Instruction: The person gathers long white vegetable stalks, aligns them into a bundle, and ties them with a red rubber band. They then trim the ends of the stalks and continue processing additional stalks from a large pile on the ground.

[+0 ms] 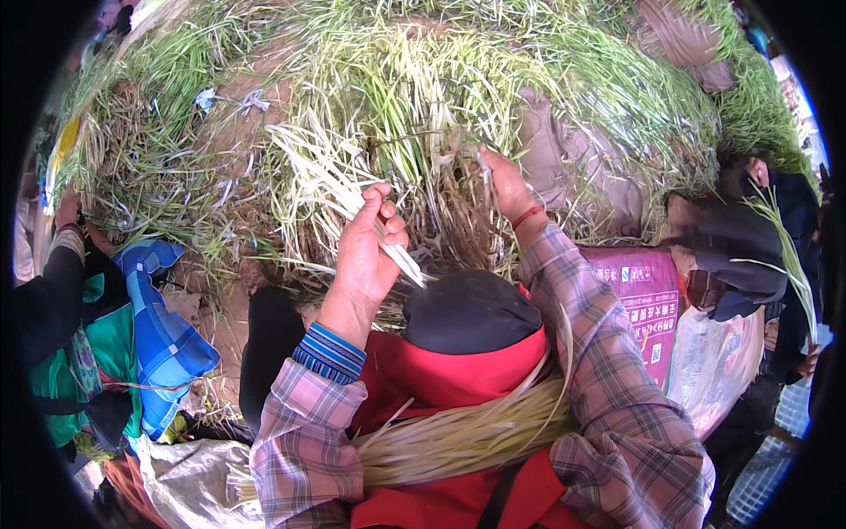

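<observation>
My left hand (pixel 371 248) is closed around a small bundle of pale stalks (pixel 317 168), their leafy ends fanned up and left and their cut-looking ends pointing down right. To the right, my right hand (pixel 505 182) is at a clump of brownish, withered leaves and stalks (pixel 462 198); its fingertips are blurred, so what they hold is unclear. A larger bunch of pale yellow-green stalks (pixel 456 443) lies across my lap on red cloth (pixel 456 377), below a black cloth-covered knee (pixel 476 311).
Heaped green leafy stalks (pixel 423 73) spread ahead. A purple printed sack (pixel 634 291) and clear plastic (pixel 714 364) lie right. People sit close on both sides; a person's hand (pixel 807 362) at right holds stalks. Blue checked cloth (pixel 162 324) is left, above a whitish sack (pixel 192 483).
</observation>
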The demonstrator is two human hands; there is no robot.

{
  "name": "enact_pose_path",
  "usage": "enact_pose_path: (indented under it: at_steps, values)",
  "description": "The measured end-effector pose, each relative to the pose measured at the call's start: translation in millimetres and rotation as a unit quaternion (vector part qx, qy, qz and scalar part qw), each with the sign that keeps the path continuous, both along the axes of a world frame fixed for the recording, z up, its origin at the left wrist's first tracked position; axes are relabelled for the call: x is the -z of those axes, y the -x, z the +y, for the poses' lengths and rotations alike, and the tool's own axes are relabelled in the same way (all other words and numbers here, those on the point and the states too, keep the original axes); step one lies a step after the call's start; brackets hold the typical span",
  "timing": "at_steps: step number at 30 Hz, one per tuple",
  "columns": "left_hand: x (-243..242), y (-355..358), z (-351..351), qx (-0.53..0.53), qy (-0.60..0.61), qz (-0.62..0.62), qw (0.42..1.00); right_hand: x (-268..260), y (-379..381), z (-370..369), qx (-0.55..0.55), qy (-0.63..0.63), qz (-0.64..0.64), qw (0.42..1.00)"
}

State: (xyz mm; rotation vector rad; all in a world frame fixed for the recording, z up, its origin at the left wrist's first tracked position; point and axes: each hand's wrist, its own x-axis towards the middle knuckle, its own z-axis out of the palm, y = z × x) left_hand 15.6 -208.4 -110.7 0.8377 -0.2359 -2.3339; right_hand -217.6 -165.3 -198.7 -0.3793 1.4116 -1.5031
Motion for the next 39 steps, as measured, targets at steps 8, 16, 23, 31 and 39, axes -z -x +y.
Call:
enact_pose_path:
  at_steps: [8,16,23,31,39]
  values:
    - [-19,-1,-2,-0.001,0.01,0.028,1.0,-144,-5,26,0.022,0.284,0.084,0.955]
    - [-41,-23,-36,-0.085,0.171,-0.03,0.981,-233,-7,66,0.138,0.531,0.119,0.828]
    - [-31,-17,-27,0.022,0.23,-0.165,0.959,-137,-56,19,-0.125,0.062,0.248,0.959]
    - [-9,-18,-36,0.038,0.134,-0.173,0.975,-90,-64,21,-0.314,0.219,0.492,0.782]
    - [-16,-10,-24,0.041,0.24,-0.175,0.954,-80,-67,25,-0.389,0.051,0.121,0.912]
